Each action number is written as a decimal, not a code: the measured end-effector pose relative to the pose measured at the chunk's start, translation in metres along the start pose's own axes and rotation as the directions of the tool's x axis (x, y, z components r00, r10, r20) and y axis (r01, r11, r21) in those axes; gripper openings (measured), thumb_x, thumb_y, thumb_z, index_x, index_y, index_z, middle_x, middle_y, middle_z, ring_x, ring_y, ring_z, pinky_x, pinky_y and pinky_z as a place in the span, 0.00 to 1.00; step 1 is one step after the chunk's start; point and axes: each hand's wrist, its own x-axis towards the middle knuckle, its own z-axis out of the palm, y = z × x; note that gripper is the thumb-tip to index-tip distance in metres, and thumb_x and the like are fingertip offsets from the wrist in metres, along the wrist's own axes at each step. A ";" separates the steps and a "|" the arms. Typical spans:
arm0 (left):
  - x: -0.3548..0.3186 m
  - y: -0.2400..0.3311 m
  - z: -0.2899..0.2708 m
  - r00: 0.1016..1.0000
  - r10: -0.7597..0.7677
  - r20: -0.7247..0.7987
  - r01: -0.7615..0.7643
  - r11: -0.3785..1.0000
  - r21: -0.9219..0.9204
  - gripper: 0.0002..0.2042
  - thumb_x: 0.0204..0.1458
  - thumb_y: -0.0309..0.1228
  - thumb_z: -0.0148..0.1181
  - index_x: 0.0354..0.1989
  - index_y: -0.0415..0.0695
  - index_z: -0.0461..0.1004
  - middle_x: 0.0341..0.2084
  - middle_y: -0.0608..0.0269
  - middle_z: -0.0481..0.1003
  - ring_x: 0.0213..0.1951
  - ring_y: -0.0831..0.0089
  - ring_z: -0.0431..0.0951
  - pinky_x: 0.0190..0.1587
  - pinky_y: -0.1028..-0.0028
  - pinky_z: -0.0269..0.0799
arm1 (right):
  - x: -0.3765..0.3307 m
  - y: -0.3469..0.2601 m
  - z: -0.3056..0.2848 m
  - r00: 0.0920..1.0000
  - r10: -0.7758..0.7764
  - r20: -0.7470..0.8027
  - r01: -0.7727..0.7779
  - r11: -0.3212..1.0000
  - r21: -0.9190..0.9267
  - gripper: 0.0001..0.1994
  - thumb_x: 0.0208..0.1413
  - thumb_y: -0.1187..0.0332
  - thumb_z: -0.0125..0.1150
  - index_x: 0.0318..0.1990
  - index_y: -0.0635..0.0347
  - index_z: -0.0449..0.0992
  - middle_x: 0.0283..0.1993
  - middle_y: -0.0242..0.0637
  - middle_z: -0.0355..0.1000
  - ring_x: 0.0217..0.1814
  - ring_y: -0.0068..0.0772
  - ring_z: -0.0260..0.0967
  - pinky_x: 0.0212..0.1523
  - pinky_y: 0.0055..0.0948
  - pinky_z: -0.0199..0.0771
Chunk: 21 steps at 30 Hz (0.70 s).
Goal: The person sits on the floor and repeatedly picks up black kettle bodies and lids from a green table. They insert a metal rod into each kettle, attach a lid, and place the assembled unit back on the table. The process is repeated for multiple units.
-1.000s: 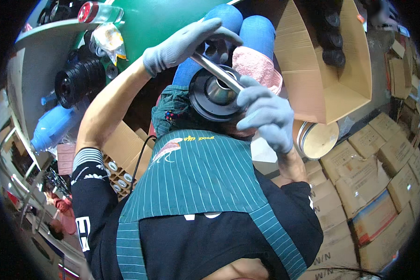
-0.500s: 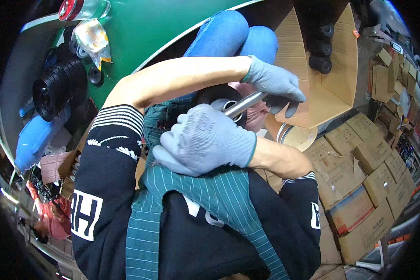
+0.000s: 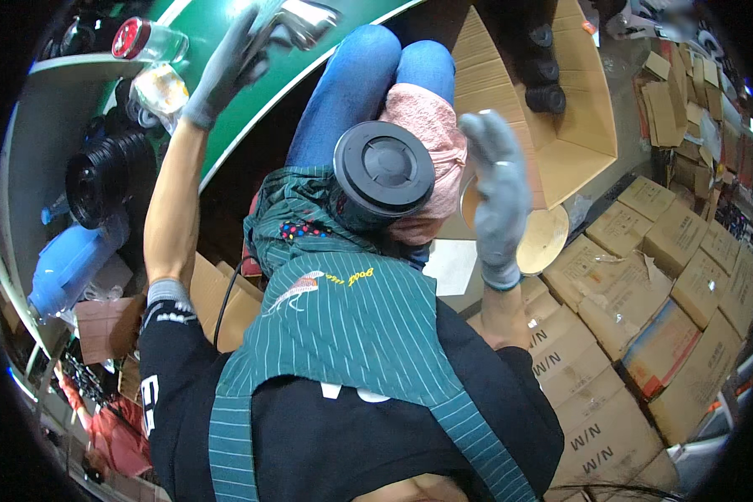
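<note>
My left hand (image 3: pixel 230 67), in a grey glove, reaches up over the green table at the far left. Its fingers are closed around a shiny metal piece (image 3: pixel 309 23), blurred by motion, so its kind is unclear. My right hand (image 3: pixel 500 201), also gloved in grey, is raised to the right of my lap, fingers stretched out and nothing in it. Between the two hands a round black lidded container (image 3: pixel 385 167) rests on my lap, its ridged disc-shaped top facing up. A pink cloth (image 3: pixel 427 125) lies over my knee beside it.
A clear jar with a red lid (image 3: pixel 146 40) stands on the green table (image 3: pixel 213 38). An open cardboard box (image 3: pixel 577 125) with several black round parts is at right. Stacked cartons (image 3: pixel 594 368) fill the lower right. Black coils (image 3: pixel 109 180) sit on the left.
My left hand has swung from the right, across to the upper left. My right hand has let go and moved right, opening. The black disc top on my lap is now uncovered.
</note>
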 end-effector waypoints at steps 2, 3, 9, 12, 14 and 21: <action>-0.040 -0.007 -0.015 0.989 -0.122 -0.083 0.123 0.992 0.012 0.16 0.71 0.42 0.58 0.53 0.42 0.79 0.32 0.64 0.79 0.29 0.80 0.74 0.33 0.75 0.71 | -0.011 0.013 0.002 0.984 0.157 0.080 -0.145 0.980 -0.133 0.40 0.69 0.60 0.62 0.80 0.73 0.53 0.81 0.57 0.57 0.85 0.50 0.54 0.83 0.44 0.53; -0.054 -0.009 -0.014 0.982 -0.156 -0.108 0.160 0.987 0.030 0.17 0.71 0.45 0.57 0.48 0.42 0.81 0.28 0.65 0.78 0.26 0.81 0.73 0.31 0.74 0.69 | -0.013 0.011 0.007 0.958 0.247 0.145 -0.173 0.903 -0.393 0.50 0.58 0.53 0.75 0.81 0.65 0.53 0.82 0.60 0.55 0.87 0.53 0.50 0.83 0.48 0.51; -0.081 -0.033 0.004 0.923 0.028 -0.384 0.169 0.867 0.468 0.27 0.68 0.56 0.58 0.34 0.40 0.83 0.22 0.55 0.82 0.29 0.62 0.84 0.36 0.58 0.74 | -0.017 0.030 0.031 0.965 0.028 0.261 0.163 0.717 -0.678 0.52 0.43 0.51 0.85 0.76 0.59 0.66 0.78 0.66 0.56 0.81 0.64 0.57 0.78 0.51 0.61; -0.080 -0.038 0.000 0.929 0.019 -0.370 0.199 0.818 0.540 0.28 0.67 0.58 0.58 0.38 0.39 0.83 0.27 0.45 0.82 0.35 0.48 0.85 0.40 0.52 0.75 | -0.012 0.020 0.032 0.969 -0.059 0.239 0.203 0.738 -0.643 0.46 0.39 0.51 0.87 0.68 0.61 0.76 0.72 0.65 0.66 0.74 0.64 0.68 0.74 0.50 0.68; -0.097 0.007 0.013 0.941 0.146 -0.306 0.062 0.814 0.578 0.29 0.66 0.53 0.62 0.59 0.37 0.78 0.41 0.42 0.84 0.43 0.45 0.85 0.47 0.53 0.77 | -0.006 0.002 0.028 0.964 -0.186 0.191 0.265 0.746 -0.611 0.44 0.37 0.56 0.89 0.65 0.62 0.79 0.73 0.62 0.68 0.73 0.59 0.71 0.73 0.48 0.70; -0.167 0.028 0.042 0.399 0.911 0.105 -0.772 0.272 0.575 0.42 0.45 0.51 0.82 0.68 0.53 0.68 0.72 0.37 0.59 0.72 0.31 0.63 0.73 0.39 0.62 | 0.090 0.033 0.012 0.983 0.182 -0.025 -0.161 0.919 0.361 0.28 0.73 0.58 0.64 0.73 0.67 0.71 0.65 0.45 0.78 0.64 0.32 0.76 0.66 0.33 0.78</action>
